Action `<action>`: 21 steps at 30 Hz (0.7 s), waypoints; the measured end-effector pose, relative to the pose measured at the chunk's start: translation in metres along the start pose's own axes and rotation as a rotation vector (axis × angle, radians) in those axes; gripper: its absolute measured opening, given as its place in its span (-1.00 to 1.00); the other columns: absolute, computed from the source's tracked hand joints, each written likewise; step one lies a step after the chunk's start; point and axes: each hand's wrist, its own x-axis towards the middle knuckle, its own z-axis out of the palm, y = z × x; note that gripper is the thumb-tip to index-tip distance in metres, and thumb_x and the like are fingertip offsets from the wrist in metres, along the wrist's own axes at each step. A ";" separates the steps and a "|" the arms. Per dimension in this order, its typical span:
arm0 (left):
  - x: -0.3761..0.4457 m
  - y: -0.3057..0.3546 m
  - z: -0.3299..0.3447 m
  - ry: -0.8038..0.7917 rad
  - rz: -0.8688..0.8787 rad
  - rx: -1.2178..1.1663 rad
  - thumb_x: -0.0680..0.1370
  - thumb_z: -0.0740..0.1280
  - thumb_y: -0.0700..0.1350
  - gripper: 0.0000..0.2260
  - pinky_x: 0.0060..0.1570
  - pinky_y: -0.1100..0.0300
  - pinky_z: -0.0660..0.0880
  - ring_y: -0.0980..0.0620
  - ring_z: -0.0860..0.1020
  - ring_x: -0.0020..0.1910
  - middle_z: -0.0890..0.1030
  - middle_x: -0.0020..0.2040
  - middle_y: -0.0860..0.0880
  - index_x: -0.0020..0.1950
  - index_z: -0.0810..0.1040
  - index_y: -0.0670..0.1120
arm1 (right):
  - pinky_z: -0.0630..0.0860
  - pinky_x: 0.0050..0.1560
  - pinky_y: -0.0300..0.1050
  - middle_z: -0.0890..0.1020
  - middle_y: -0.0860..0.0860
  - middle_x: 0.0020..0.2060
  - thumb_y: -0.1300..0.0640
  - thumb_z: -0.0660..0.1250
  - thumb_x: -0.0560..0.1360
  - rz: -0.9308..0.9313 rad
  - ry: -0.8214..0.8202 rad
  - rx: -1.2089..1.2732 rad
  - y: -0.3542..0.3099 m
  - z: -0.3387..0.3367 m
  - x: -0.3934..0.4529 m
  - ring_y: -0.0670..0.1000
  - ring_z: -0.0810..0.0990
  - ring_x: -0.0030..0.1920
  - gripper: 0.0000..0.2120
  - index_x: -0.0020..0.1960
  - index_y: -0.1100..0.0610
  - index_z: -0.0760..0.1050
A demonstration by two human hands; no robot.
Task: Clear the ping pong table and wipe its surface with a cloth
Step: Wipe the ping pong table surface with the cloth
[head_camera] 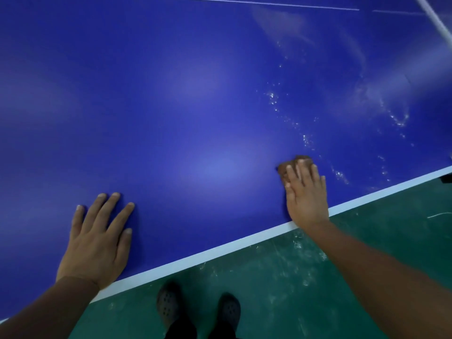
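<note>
The blue ping pong table (pixel 171 106) fills most of the head view, with a white edge line running from lower left to right. My right hand (pixel 305 194) presses flat on a small brown cloth (pixel 286 168) near the table's near edge; only the cloth's far end shows past my fingers. My left hand (pixel 97 236) lies flat on the table with fingers spread and nothing under it. White water droplets and streaks (pixel 305 140) dot the surface beyond and right of the cloth.
A green floor (pixel 318 277) with pale scuffs lies below the table edge. My two dark perforated shoes (pixel 198 311) stand close to the table. A white line (pixel 256 2) crosses the table's far side, and a pale diagonal bar (pixel 435 18) sits at the top right.
</note>
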 end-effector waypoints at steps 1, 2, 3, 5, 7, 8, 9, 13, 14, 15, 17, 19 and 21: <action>0.000 0.000 0.000 -0.007 -0.003 0.009 0.63 -0.01 0.07 -0.47 0.50 -0.28 0.03 -0.25 0.19 0.54 0.33 0.51 -0.21 0.48 0.42 -0.16 | 0.11 0.51 0.33 0.18 0.05 0.59 -0.07 -0.07 0.63 -0.139 -0.008 -0.031 -0.004 0.000 0.001 0.24 0.10 0.57 -0.46 0.58 0.00 0.23; 0.000 0.000 0.001 -0.005 -0.006 0.019 0.63 -0.03 0.08 -0.46 0.50 -0.28 0.04 -0.25 0.19 0.54 0.33 0.51 -0.21 0.48 0.43 -0.16 | 0.15 0.49 0.32 0.21 0.05 0.58 -0.05 -0.03 0.63 -0.269 -0.007 -0.058 -0.009 -0.001 0.002 0.24 0.13 0.57 -0.48 0.56 0.00 0.25; -0.001 0.001 0.001 0.007 -0.010 0.028 0.64 -0.05 0.10 -0.45 0.50 -0.28 0.05 -0.25 0.20 0.54 0.34 0.50 -0.21 0.47 0.44 -0.16 | 0.16 0.48 0.30 0.23 0.04 0.57 -0.03 0.00 0.63 -0.379 -0.001 -0.078 -0.011 0.000 0.004 0.23 0.15 0.56 -0.50 0.56 0.00 0.26; 0.000 0.005 0.001 0.061 -0.026 0.031 0.66 -0.10 0.14 -0.41 0.48 -0.28 0.06 -0.27 0.25 0.50 0.39 0.46 -0.22 0.42 0.49 -0.18 | 0.15 0.48 0.28 0.25 0.04 0.57 -0.01 0.03 0.63 -0.530 0.005 -0.096 -0.012 0.000 0.011 0.23 0.17 0.56 -0.51 0.54 0.01 0.29; 0.010 0.017 -0.002 0.133 -0.058 0.006 0.66 -0.11 0.13 -0.40 0.47 -0.31 0.04 -0.28 0.32 0.45 0.45 0.40 -0.25 0.32 0.56 -0.20 | 0.15 0.49 0.29 0.25 0.04 0.56 -0.01 0.06 0.63 -0.627 0.011 -0.100 -0.010 -0.001 0.026 0.23 0.17 0.56 -0.52 0.53 0.00 0.31; 0.019 0.026 -0.003 0.159 -0.067 -0.014 0.66 -0.10 0.12 -0.41 0.47 -0.32 0.03 -0.27 0.35 0.42 0.47 0.37 -0.25 0.29 0.58 -0.21 | 0.14 0.49 0.28 0.27 0.03 0.56 -0.01 0.07 0.63 -0.672 0.015 -0.098 -0.008 -0.002 0.037 0.22 0.17 0.56 -0.53 0.52 -0.02 0.31; 0.030 0.036 -0.003 0.176 -0.069 -0.034 0.66 -0.08 0.11 -0.42 0.47 -0.32 0.03 -0.26 0.36 0.40 0.48 0.34 -0.25 0.27 0.59 -0.21 | 0.14 0.49 0.28 0.28 0.03 0.55 -0.02 0.08 0.63 -0.715 0.016 -0.093 -0.006 -0.004 0.051 0.22 0.17 0.55 -0.54 0.52 -0.03 0.31; 0.105 0.084 -0.001 0.217 -0.112 -0.131 0.60 0.06 0.03 -0.55 0.46 -0.30 0.08 -0.24 0.41 0.37 0.48 0.33 -0.21 0.26 0.57 -0.20 | 0.15 0.51 0.28 0.27 0.01 0.55 -0.02 0.07 0.64 -0.848 0.016 -0.081 -0.005 -0.014 0.118 0.23 0.20 0.55 -0.55 0.52 -0.06 0.28; 0.128 0.095 0.000 0.224 -0.129 -0.145 0.59 0.07 0.02 -0.56 0.45 -0.30 0.10 -0.24 0.42 0.37 0.48 0.34 -0.20 0.26 0.57 -0.19 | 0.14 0.51 0.28 0.26 0.01 0.56 -0.02 0.06 0.65 -0.880 0.018 -0.078 -0.006 -0.016 0.139 0.23 0.19 0.55 -0.55 0.53 -0.06 0.27; 0.150 0.105 0.002 0.230 -0.143 -0.151 0.59 0.07 0.01 -0.57 0.45 -0.30 0.11 -0.23 0.42 0.37 0.49 0.34 -0.19 0.26 0.57 -0.18 | 0.14 0.51 0.28 0.26 0.01 0.56 -0.02 0.06 0.65 -0.907 0.025 -0.075 -0.007 -0.019 0.162 0.23 0.19 0.56 -0.55 0.53 -0.07 0.25; 0.194 0.121 0.006 0.241 -0.150 -0.146 0.59 0.07 0.01 -0.58 0.44 -0.33 0.14 -0.21 0.41 0.38 0.50 0.33 -0.18 0.25 0.56 -0.17 | 0.15 0.50 0.30 0.25 0.01 0.57 -0.02 0.06 0.65 -0.939 0.043 -0.077 -0.013 -0.025 0.214 0.22 0.18 0.56 -0.55 0.53 -0.07 0.26; 0.236 0.131 0.008 0.257 -0.145 -0.134 0.59 0.06 0.00 -0.58 0.43 -0.34 0.13 -0.21 0.41 0.39 0.51 0.33 -0.17 0.26 0.56 -0.17 | 0.16 0.49 0.31 0.25 0.01 0.57 -0.04 0.03 0.66 -0.943 0.042 -0.073 -0.025 -0.033 0.261 0.22 0.18 0.56 -0.55 0.53 -0.06 0.29; 0.279 0.138 0.007 0.279 -0.156 -0.117 0.59 0.07 0.00 -0.58 0.44 -0.34 0.13 -0.22 0.41 0.40 0.49 0.35 -0.17 0.28 0.54 -0.17 | 0.12 0.50 0.30 0.25 0.01 0.57 -0.05 0.00 0.66 -0.955 0.036 -0.068 -0.036 -0.039 0.299 0.22 0.17 0.56 -0.54 0.53 -0.05 0.31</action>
